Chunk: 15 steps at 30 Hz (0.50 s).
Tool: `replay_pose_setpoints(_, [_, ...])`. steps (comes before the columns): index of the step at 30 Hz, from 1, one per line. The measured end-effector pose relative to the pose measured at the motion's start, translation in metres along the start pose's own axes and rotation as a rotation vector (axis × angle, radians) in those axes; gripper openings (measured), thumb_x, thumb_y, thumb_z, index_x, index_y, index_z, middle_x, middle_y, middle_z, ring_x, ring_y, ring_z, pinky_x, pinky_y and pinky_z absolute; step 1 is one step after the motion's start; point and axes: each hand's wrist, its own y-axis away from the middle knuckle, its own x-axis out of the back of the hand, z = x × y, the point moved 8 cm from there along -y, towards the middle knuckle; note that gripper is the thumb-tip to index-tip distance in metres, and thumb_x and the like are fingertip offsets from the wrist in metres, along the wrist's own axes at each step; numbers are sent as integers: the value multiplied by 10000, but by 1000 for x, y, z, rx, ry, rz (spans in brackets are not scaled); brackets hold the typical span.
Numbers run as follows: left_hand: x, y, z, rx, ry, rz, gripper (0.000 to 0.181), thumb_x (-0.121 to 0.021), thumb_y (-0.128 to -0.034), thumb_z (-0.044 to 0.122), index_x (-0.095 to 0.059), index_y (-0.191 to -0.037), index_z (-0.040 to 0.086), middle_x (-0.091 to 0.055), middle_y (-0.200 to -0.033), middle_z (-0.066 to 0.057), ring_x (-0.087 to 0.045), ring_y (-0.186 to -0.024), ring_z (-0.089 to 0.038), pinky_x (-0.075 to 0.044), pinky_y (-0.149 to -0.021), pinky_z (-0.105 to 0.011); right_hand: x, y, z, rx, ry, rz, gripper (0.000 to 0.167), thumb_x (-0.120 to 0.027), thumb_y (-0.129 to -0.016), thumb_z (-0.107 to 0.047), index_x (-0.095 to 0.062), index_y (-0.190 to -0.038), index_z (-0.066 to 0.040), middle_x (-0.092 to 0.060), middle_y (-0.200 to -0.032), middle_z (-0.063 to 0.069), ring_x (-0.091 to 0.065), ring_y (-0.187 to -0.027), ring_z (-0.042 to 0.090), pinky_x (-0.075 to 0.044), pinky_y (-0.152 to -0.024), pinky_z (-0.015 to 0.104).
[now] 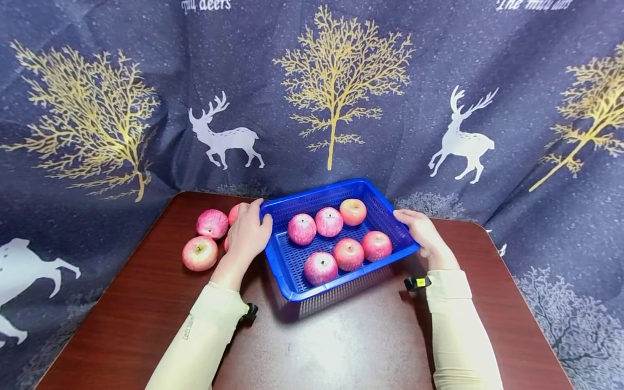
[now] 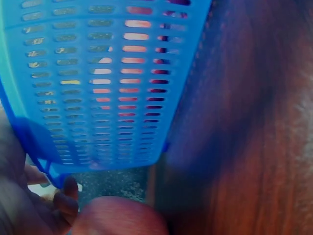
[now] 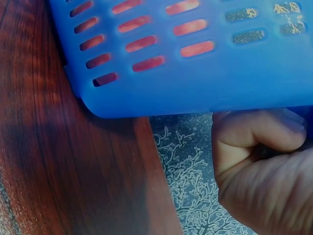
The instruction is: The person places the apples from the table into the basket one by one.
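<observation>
A blue plastic basket (image 1: 356, 275) with slotted walls holds several red apples (image 1: 320, 267), set in two loose rows. At its left rim my left hand (image 1: 248, 233) grips the edge, thumb toward the inside. My right hand (image 1: 424, 233) holds the opposite rim, its fingers partly hidden by the wall. The left wrist view shows the basket's side wall (image 2: 176, 73) close up, with an apple (image 2: 120, 218) below the left hand (image 2: 29, 210). Curled fingers of the right hand (image 3: 264, 171) appear beneath the rim in the right wrist view. Whether the basket's base touches the table cannot be told.
Left of the basket, several loose apples (image 1: 200, 253) lie on the brown wooden table (image 1: 146, 281), some partly behind my left hand. A dark blue cloth (image 1: 292, 135) printed with trees and deer hangs behind the table's far edge.
</observation>
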Motion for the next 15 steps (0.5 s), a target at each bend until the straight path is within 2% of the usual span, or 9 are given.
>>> replay_pose_setpoints(7, [8,1,1,19,-36,-19,599,-521,-1107,382,-537,-1627,86,-548,-1440,-250,-627,-1249,-477,-531,-972,-695,-1,-1,-1,10,21,0,404,-598,-1151,-334,-625,-1380,-3,-787,-969,19,-782,-806,138,-655,-688,323])
replay_pose_setpoints(15, [26,-4,-4,-6,1,76,560,-568,-1078,348,-618,-1557,63,-604,-1377,-257,-623,-1269,-482,-523,-981,-672,0,0,-1,18,32,-5,486,-601,-1148,-355,-597,-1420,47,-786,-978,33,-781,-817,143,-657,-699,329])
